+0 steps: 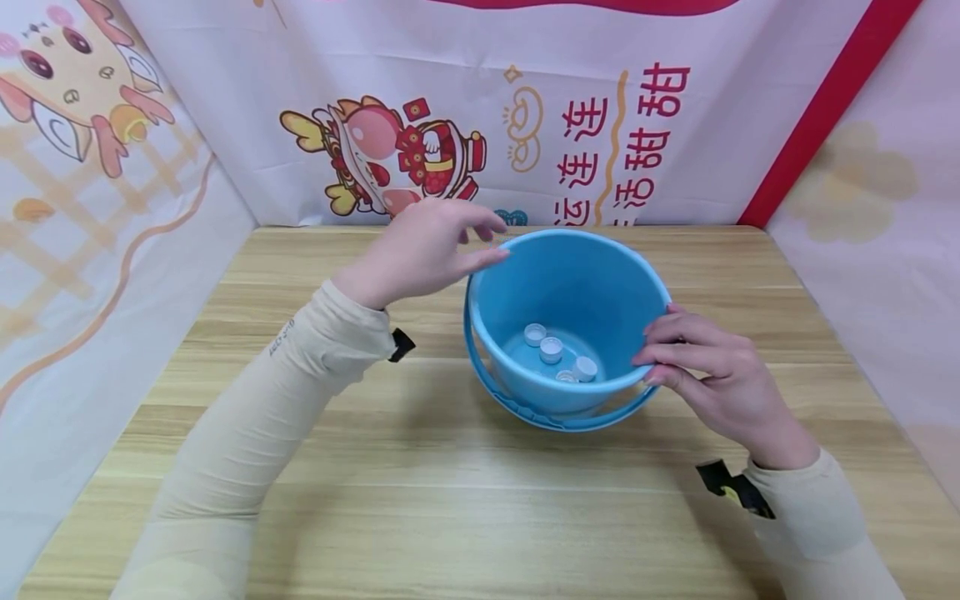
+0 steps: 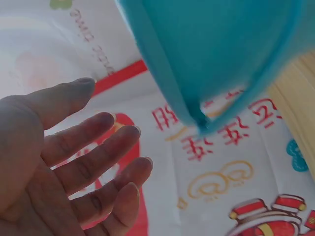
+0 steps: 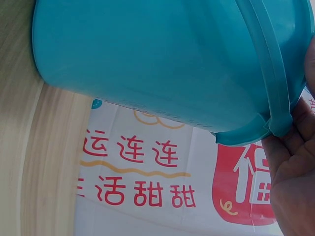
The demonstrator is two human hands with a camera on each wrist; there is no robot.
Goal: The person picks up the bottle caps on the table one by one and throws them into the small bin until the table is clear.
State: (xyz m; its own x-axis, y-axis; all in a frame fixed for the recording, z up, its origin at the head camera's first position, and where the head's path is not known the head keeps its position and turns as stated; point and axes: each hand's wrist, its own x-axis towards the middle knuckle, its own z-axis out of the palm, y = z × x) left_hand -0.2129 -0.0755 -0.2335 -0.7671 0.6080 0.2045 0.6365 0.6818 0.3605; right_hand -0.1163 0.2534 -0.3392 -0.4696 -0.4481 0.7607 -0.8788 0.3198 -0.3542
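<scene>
A blue plastic bucket (image 1: 570, 267) stands on the wooden table, its handle (image 1: 555, 423) hanging down at the near side. Several small white bottle caps (image 1: 551, 350) lie on its bottom. My right hand (image 1: 720, 375) grips the rim at the right, fingers inside and thumb outside; the right wrist view shows the bucket's outer wall (image 3: 147, 54) and the hand (image 3: 295, 167) near the handle's joint. At the rim's left side, my left hand (image 1: 435, 250) has its fingers loosely extended. In the left wrist view, that hand (image 2: 74, 167) holds nothing and is apart from the bucket (image 2: 211, 44).
A wooden tabletop (image 1: 450, 508) spreads around the bucket. White printed cloth (image 1: 465, 100) with red lettering and cartoon figures hangs behind the table's far edge. Similar cloth (image 1: 90, 250) lines the left side, with more (image 1: 870, 217) on the right.
</scene>
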